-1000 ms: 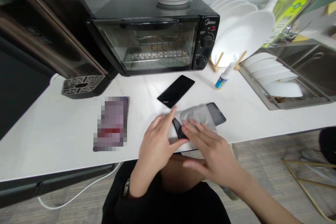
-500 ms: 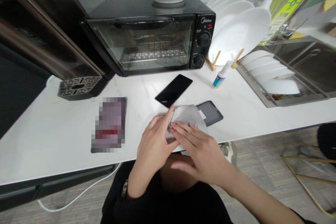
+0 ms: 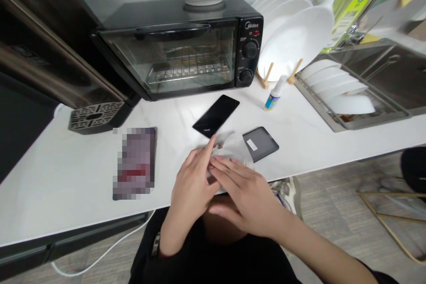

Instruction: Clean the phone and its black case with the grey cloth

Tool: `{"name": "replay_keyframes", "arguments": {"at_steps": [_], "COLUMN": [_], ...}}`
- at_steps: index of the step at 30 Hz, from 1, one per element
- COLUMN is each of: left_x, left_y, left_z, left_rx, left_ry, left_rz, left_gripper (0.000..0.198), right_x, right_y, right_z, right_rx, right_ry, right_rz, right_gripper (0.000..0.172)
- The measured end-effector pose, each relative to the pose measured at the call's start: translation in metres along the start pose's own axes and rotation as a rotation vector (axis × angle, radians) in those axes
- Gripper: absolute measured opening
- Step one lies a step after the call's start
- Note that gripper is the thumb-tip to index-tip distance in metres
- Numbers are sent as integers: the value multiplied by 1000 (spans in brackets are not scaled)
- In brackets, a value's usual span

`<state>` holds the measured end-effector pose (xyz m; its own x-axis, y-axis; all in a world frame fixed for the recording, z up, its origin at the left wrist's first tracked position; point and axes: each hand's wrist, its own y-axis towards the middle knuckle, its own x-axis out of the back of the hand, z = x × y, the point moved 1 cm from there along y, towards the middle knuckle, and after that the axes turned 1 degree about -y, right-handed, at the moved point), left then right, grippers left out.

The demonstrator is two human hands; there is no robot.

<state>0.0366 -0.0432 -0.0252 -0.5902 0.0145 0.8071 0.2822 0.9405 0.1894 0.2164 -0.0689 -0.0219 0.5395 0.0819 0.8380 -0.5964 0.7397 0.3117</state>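
Observation:
A thin light-grey cloth (image 3: 234,144) lies bunched on the counter's front part, between and under my hands. My left hand (image 3: 192,182) holds its left side, index finger pointing forward and thumb toward the right hand. My right hand (image 3: 248,193) has its fingers close together, pressed onto the cloth from the right. The fingertips nearly meet, and part of the cloth is hidden beneath them. Just beyond lies a black phone (image 3: 216,116), screen up. To the cloth's right is a flat dark-grey rectangular piece (image 3: 261,144) with a white label.
A small spray bottle (image 3: 273,95) stands behind on the white counter (image 3: 80,173). A pixelated flat item (image 3: 135,164) lies left. At the back are a toaster oven (image 3: 176,57), racked white plates (image 3: 296,40) and a dark dispenser (image 3: 96,116); a sink (image 3: 392,75) is right.
The cloth has drawn leftward off the dark-grey piece, which now shows its label fully. Its folds have bunched up more under my hands. The whole view has shifted slightly.

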Motion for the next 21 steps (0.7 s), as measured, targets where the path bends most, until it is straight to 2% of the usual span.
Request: {"name": "replay_keyframes", "arguments": {"at_steps": [3,6,8,11,14,17,19,21], "left_x": [0,0,0,1,1,1,0,0], "left_y": [0,1,1,1,1,0,0,0], "left_z": [-2,-3,-3,-2,-1,-2,-3,-5], "left_rx": [11,13,6,-12,-11,3,-4,-17], "left_ry": [-15,-32,-34,-22,-18,-11,-13,-23], "left_rz": [0,-11,-12,-2,8,-3,-10,-10], "left_gripper": [102,104,102,96,94,95,98,101], "right_x": [21,30,22,-1,-7,7,18,21], "right_y": [-8,-18,-18,-7,3,-3,-11,-17], "right_z": [-32,-55,-46,-8,10,-14,-37,-48], "right_rx": [-86,-250,-265,-159,-54,-88,-191,-292], "right_ry": [-25,-223,-253,-117,5,-37,-166,-289], "right_rz": [-14,-104,-131,-57,14,2,-59,-127], "right_gripper": [59,62,70,76,64,54,56,60]}}
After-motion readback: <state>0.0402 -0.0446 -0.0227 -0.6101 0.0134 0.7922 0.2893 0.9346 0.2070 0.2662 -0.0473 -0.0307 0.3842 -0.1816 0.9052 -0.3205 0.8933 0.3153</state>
